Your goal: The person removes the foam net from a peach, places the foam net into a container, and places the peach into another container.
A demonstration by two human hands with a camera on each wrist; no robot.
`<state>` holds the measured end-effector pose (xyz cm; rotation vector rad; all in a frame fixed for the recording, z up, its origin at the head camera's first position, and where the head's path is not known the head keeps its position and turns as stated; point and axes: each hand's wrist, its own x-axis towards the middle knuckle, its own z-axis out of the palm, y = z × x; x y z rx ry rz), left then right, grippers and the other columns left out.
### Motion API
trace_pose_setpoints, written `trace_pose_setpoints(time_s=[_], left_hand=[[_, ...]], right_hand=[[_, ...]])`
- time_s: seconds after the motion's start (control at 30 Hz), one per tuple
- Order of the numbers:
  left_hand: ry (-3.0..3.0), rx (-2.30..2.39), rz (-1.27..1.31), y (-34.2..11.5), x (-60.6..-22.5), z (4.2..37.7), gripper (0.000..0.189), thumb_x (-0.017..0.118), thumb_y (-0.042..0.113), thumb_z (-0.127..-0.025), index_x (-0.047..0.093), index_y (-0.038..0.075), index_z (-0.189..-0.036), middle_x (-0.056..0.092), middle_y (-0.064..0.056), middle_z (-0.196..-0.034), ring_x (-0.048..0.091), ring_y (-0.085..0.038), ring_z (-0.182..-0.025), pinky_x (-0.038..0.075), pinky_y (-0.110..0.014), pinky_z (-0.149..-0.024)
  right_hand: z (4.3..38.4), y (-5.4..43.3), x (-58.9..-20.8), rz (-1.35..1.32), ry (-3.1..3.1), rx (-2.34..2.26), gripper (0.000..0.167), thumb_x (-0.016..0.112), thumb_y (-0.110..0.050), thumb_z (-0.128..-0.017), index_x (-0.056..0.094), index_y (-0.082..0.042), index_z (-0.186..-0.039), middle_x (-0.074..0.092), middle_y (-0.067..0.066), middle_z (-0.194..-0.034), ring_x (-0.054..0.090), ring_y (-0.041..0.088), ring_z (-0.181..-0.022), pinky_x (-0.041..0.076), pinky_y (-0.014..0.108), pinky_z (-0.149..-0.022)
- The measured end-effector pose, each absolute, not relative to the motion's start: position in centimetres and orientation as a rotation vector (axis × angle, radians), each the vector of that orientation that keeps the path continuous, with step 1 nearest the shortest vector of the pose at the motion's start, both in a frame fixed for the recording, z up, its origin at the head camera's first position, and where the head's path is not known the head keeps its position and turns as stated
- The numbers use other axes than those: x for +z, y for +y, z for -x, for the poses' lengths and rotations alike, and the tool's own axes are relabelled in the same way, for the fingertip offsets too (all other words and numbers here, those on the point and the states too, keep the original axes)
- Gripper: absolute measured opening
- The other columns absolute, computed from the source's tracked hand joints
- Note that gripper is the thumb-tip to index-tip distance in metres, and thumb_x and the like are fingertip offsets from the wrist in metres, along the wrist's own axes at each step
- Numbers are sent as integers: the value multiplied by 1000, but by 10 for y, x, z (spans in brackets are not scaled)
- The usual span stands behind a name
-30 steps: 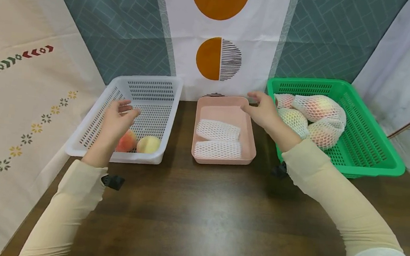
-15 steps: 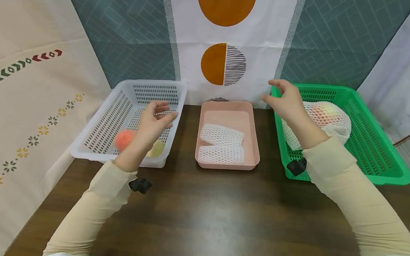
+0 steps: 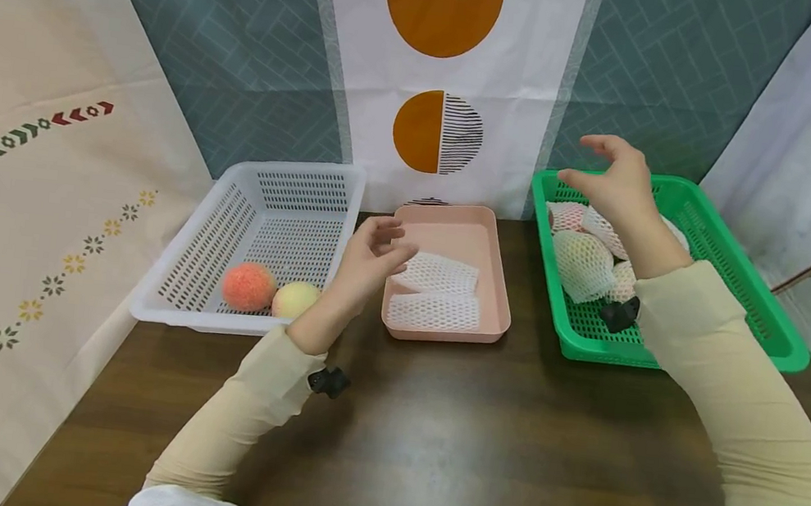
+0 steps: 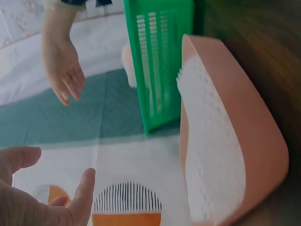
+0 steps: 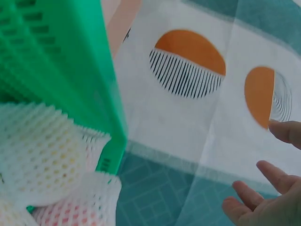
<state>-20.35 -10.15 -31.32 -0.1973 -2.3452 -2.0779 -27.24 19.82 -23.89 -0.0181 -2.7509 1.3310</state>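
Note:
My left hand (image 3: 367, 261) hovers between the white basket (image 3: 179, 316) and the pink tray (image 3: 444, 336), fingers loosely bent around nothing. Two white foam net sleeves (image 3: 434, 310) lie flat in that tray, one behind the other. Above the green basket (image 3: 554, 318) hangs my right hand (image 3: 621, 181), its thumb and fingers spread apart and holding nothing. Several fruits in foam nets (image 3: 582, 265) fill the left part of the green basket, partly hidden by the right forearm. In the white basket's front sit a red peach (image 3: 249, 286) and a pale yellow peach (image 3: 295, 299).
The baskets and tray stand in a row at the back of a dark wooden table (image 3: 431, 437). A patterned cloth (image 3: 436, 132) hangs right behind them. Another cloth (image 3: 28, 246) borders the left side, and a pale curtain (image 3: 793, 162) the right.
My left hand has moved right, from over the white basket to the tray's left edge. My right hand has moved right and up, over the green basket. Both have stayed without a hold.

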Motion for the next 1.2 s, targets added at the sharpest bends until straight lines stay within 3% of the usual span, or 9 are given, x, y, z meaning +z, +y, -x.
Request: trace_pose_setpoints(time_s=[0.43,0.8,0.93,1.07,1.2], left_hand=[[-2377,-2215,280,-50,-325,198,50,65,11,-89,43,4,-133,49,-16,-130,58,-28,-114,55,-37,-86],[-2349,-2369,294,-14,-335,194,54,67,8,-87,42,2,-134,47,-22,-132,58,-30,-113,57,-38,-82],[-2325,-2427,263,-2,-340,192,54,68,7,-86,43,3,-133,49,-19,-129,58,-28,-111,57,-40,-81],[-2377,-2450,232,8,-344,189,52,68,11,-86,44,7,-133,51,-12,-126,63,-25,-100,56,-43,-82],[-2437,-2450,216,18,-349,188,54,69,15,-87,44,11,-134,51,-7,-125,67,-24,-86,57,-37,-74]], right_hand=[[283,238,-243,112,-2748,1312,70,59,-40,-91,26,-24,-151,14,6,-159,7,28,-146,23,56,-113],[288,264,-255,63,-2731,1334,71,62,-35,-90,27,-18,-151,18,10,-158,8,30,-146,22,58,-112],[292,274,-261,51,-2742,1341,72,62,-36,-91,26,-17,-151,17,12,-158,8,32,-146,21,59,-112],[294,284,-268,41,-2751,1363,74,63,-34,-90,25,-16,-151,16,13,-158,8,34,-145,21,60,-112],[295,294,-275,50,-2769,1388,76,64,-35,-89,24,-16,-151,15,14,-158,7,35,-145,20,60,-112]])
